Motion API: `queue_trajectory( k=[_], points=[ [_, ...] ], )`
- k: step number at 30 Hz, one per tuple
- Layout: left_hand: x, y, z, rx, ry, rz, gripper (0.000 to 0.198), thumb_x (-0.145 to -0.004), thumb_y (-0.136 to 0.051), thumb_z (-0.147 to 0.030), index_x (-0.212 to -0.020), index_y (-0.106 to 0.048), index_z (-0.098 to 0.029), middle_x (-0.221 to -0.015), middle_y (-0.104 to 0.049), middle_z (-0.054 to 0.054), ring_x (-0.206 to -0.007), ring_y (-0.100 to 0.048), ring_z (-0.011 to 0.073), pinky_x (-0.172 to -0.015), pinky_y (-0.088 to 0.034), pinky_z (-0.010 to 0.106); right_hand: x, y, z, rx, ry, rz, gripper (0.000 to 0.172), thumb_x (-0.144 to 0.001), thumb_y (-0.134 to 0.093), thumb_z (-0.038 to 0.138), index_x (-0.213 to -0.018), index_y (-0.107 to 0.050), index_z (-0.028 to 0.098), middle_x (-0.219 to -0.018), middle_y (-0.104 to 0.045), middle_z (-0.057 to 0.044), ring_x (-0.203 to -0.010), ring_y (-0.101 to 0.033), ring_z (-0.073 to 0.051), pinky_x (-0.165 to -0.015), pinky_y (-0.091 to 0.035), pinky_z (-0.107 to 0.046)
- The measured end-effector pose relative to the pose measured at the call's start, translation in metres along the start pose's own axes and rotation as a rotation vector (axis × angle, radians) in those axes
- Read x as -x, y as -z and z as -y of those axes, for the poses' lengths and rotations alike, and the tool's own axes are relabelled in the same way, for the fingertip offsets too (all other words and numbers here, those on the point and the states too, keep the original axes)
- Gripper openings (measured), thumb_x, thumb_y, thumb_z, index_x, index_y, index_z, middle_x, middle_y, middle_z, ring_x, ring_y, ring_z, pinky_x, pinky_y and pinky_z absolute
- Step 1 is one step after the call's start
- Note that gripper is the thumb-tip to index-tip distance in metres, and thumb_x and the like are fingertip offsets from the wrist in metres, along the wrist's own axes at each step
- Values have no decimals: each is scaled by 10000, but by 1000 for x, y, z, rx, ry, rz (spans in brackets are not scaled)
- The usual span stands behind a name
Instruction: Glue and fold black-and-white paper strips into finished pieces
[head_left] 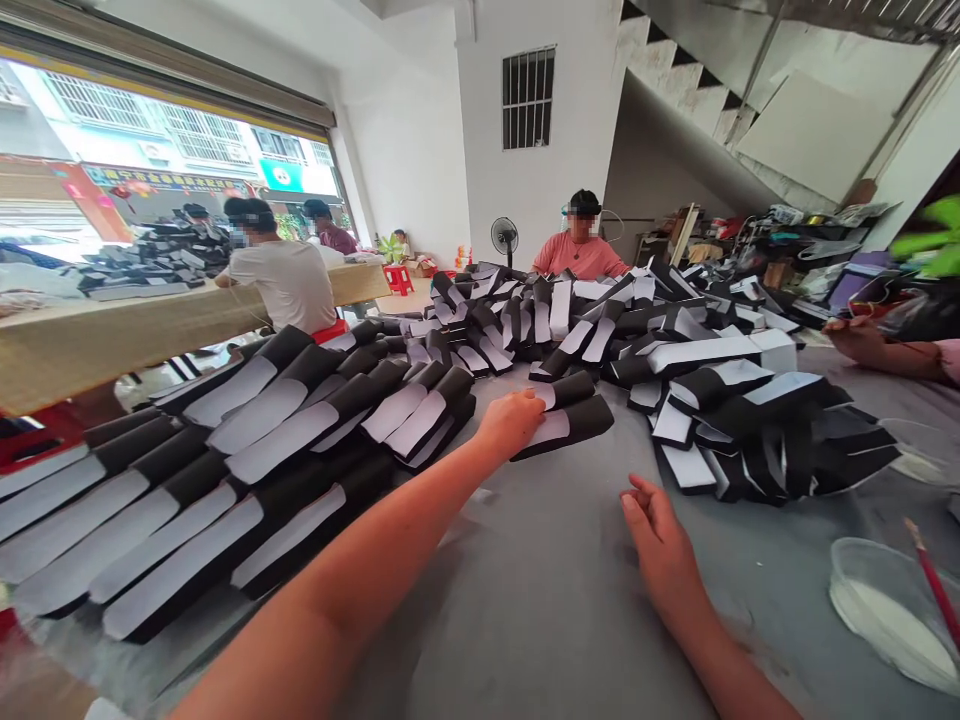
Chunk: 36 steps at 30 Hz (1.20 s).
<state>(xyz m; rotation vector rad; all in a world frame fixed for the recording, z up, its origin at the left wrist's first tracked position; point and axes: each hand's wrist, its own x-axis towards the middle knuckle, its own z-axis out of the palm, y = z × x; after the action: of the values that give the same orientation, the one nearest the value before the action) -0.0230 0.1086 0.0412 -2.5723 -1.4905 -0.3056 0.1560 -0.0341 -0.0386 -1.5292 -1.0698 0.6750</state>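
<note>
My left hand point(514, 420) reaches out over the table, its fingers closed on the near end of a black-and-white folded paper sleeve point(574, 428). A second such sleeve point(568, 388) lies just behind, close to the fingertips. Over the bare tabletop, my right hand point(661, 535) holds nothing, with its thumb and fingers apart. To the left, rows of similar folded sleeves point(180, 560) overlap one another. A loose heap of folded pieces point(772, 430) lies beyond the right hand.
A clear tub of white paste point(892, 610) stands at the right, with a red-handled brush point(934, 580). Across the large pile sits a co-worker in pink point(581, 255). Another person's hand point(859, 342) shows at the right edge. More people work at a wooden table point(112, 345) at left.
</note>
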Motion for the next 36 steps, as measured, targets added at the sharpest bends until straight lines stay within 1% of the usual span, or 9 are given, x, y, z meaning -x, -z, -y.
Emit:
queue_trajectory(
  k=[4,7,12,17,23,27,30,33,36],
  points=[
    [0,-6,-4,24,-2,103,230,-884,-473,-281,-918,-684,-196,-994,-673,76,-924,-641,212,-730,-460,285,2,0,1,6,0,18,535,-800,-487,581,-1168,-562,200,-1087,-634,-96,-1037,-584,-251,-881,-465,-396],
    [-1,-8,-4,43,19,152,232,-881,-467,-262,-932,-682,-191,-1002,-677,81,-927,-645,211,-746,-464,280,3,1,3,5,-17,23,527,-796,-494,582,-1163,-571,211,-1081,-642,-84,-1002,-597,-246,-868,-473,-401],
    [0,-11,0,57,-3,154,225,-873,-466,-230,-912,-678,-167,-975,-682,95,-916,-647,217,-769,-464,289,2,0,6,28,-25,42,562,-769,-479,600,-1140,-581,191,-1096,-643,-99,-1007,-599,-254,-867,-475,-409],
    [4,-15,10,36,9,174,211,-864,-469,-221,-890,-671,-167,-961,-680,96,-907,-647,214,-755,-464,290,2,0,9,71,29,41,540,-765,-465,595,-1106,-587,194,-1015,-666,-87,-959,-615,-252,-862,-473,-414],
    [29,-11,23,19,29,191,179,-846,-488,-212,-818,-658,-164,-898,-671,88,-866,-644,209,-737,-461,291,2,-1,5,77,44,48,515,-775,-469,586,-1100,-586,205,-1009,-667,-82,-952,-618,-251,-856,-472,-418],
    [54,1,28,16,29,207,184,-849,-488,-221,-799,-659,-175,-871,-668,71,-848,-641,196,-739,-460,281,1,-1,2,70,57,38,494,-770,-492,571,-1090,-597,209,-1013,-668,-80,-960,-615,-251,-871,-464,-421],
    [69,16,34,-7,46,206,199,-854,-477,-236,-812,-663,-180,-897,-669,69,-831,-639,195,-721,-459,282,0,0,2,74,40,50,536,-751,-496,593,-1098,-599,198,-1017,-666,-89,-968,-610,-260,-870,-465,-427],
    [75,39,45,-61,94,184,222,-864,-457,-257,-838,-667,-193,-931,-668,61,-828,-631,191,-707,-449,280,0,1,3,75,7,62,554,-737,-496,608,-1098,-606,202,-1025,-667,-91,-986,-610,-268,-852,-476,-418],
    [71,70,63,-114,162,100,228,-862,-449,-270,-840,-668,-212,-942,-667,39,-844,-609,178,-709,-425,261,0,1,2,75,-21,65,538,-739,-506,600,-1102,-609,217,-1039,-668,-85,-1004,-610,-267,-849,-483,-407]
  ],
)
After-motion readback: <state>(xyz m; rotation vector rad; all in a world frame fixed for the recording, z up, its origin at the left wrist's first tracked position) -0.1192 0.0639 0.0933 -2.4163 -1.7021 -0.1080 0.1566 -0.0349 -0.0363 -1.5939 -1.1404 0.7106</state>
